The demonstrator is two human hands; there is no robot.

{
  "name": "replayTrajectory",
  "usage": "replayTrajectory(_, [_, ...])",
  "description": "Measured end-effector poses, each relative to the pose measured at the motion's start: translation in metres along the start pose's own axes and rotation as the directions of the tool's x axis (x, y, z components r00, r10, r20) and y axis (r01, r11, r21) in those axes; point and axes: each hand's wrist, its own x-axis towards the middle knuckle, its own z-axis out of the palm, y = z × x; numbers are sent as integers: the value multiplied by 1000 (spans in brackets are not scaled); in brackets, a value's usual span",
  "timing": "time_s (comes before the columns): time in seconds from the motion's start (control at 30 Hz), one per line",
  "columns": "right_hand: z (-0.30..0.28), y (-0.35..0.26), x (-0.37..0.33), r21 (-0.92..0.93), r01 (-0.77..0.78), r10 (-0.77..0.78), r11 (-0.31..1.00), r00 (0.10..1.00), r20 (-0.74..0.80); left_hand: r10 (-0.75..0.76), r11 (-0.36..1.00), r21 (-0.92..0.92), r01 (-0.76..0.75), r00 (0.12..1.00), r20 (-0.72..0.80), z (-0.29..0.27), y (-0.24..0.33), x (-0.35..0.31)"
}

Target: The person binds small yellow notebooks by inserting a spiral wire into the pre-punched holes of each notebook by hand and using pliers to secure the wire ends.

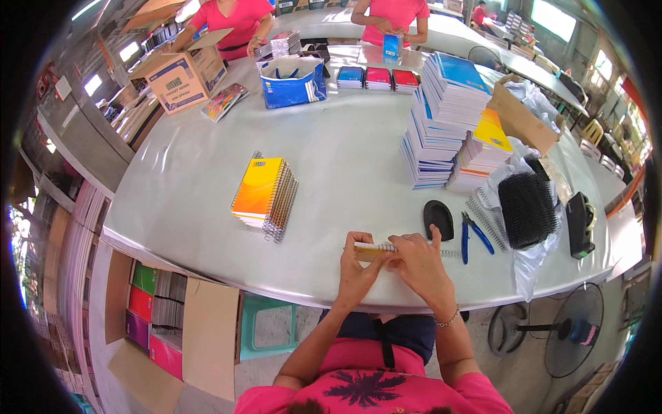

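In the head view, a small notebook (pixel 372 252) is up in the person's 2 hands, just inside the near edge of the pale table (pixel 179 179). It shows almost edge-on, a thin pale strip with yellowish below, its long axis running left to right, roughly along the table's near edge. The left hand (pixel 357 274) is closed in a pinch, thumb on the near side and bent fingers around the notebook's left end. The right hand (pixel 422 268) is mostly closed, thumb and fingers bunched on a wire coil (pixel 451 254) at the notebook's right end, while 1 finger on its outer side sticks up. The coil's free end points right, in line with the notebook; its middle is hidden under the right hand, so how far it is threaded is hard to make out. The notebook's right part is covered by fingers, and its cover is barely visible. To the left stands a pile of yellow notebooks (pixel 258 188), their coils facing right. Beyond the right hand lie a black dish (pixel 438 219), blue pliers (pixel 465 238) with handles toward the person, loose coils (pixel 487 222) and a dark heap of coils (pixel 527 210). Across the table, 2 people in pink shirts (pixel 238 24) are cut off at the top edge.
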Motion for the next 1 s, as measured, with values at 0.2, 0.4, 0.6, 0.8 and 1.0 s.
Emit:
replayTrajectory(0.2, [-20, -8, -21, 55, 45, -39, 997, 994, -103, -38, 999, -22, 38, 999, 2, -1, 0, -1])
replayTrajectory(0.4, [-23, -6, -16, 99, 15, -12, 995, 1000, -28, -13, 1000, -4, 13, 1000, 13, -1, 1, 0])
replayTrajectory(0.6, [9, 8, 0, -5, 4, -4, 1000, 1000, -11, -36, 999, 17, 36, 999, 27, 3, 5, -1])
replayTrajectory(0.8, [-19, -4, -5, 155, 59, -39, 986, 991, -128, -84, 993, -77, 86, 996, 41, 0, 9, -1])
replayTrajectory(1.0, [-13, 0, 0, 356, 38, 37, 934, 979, -201, 13, 996, -88, -9, 999, 47, 0, 2, 0])
